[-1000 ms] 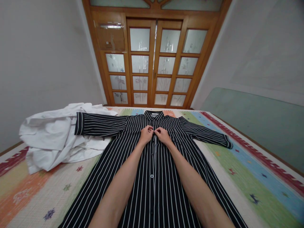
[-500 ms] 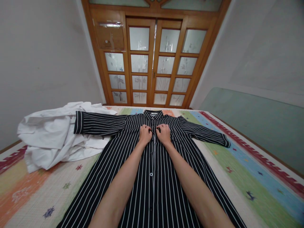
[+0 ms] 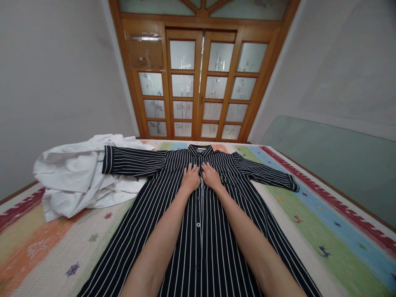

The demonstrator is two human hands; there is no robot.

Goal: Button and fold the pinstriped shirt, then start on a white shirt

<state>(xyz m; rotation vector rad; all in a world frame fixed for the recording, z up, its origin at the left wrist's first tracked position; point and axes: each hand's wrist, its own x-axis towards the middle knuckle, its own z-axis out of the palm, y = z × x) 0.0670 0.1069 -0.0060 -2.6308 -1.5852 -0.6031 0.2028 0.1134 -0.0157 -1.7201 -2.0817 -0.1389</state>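
Watching from my end through the head view, I have the striped shirt [image 3: 213, 231] laid front up on a patterned bedcover [image 3: 89, 225], its collar [image 3: 193, 151] at the far side and its sleeves spread out, the left sleeve [image 3: 137, 161] lapping over a crumpled white garment [image 3: 74, 177]. The left hand [image 3: 191, 178] and the right hand [image 3: 212, 177] rest on its chest, either side of the front opening, near each other but apart. Their fingers reach forward, loosely bent and slightly separated; I cannot tell whether either hand pinches an edge of cloth. I judge the step in hand to be work on the front opening at mid-chest, since both hands meet there and a narrow parting shows just below them. As I read it, the next move calls for a light fingertip hold on both edges, without dragging the flat cloth out of line. A pale-ringed button [image 3: 198, 225] shows clearly lower down; any fastening at the hands is covered, so I can't say if it is done up. The thumbs are hard to make out, the forearms [image 3: 165, 235] hide parts of the front, and the hem runs off the bottom of my view.
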